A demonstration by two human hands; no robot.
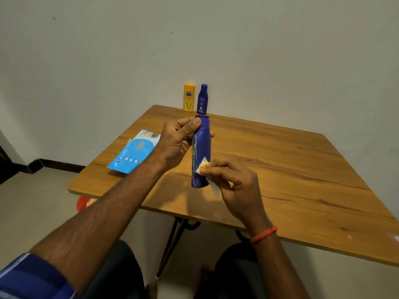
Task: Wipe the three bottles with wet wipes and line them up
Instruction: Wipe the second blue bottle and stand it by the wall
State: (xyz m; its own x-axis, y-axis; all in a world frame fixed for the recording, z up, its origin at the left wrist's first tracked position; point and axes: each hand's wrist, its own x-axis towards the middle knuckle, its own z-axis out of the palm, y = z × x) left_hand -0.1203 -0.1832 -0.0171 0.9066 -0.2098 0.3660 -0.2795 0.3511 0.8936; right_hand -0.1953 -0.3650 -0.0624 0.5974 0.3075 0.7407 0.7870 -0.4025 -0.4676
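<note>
Left hand (176,143) grips blue bottle (200,152), right hand (233,180) presses wipe (212,184) — mid-table

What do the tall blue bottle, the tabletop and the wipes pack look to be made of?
Tall blue bottle: probably plastic, smooth with a soft sheen. Tabletop: wood or wood-look laminate, showing dark grain streaks, matte. Wipes pack: thin flexible plastic film, judging by its glossy printed, slightly puckered surface.

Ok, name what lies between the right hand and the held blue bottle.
A white wet wipe, pressed by the right hand low on the bottle; head view.
</note>
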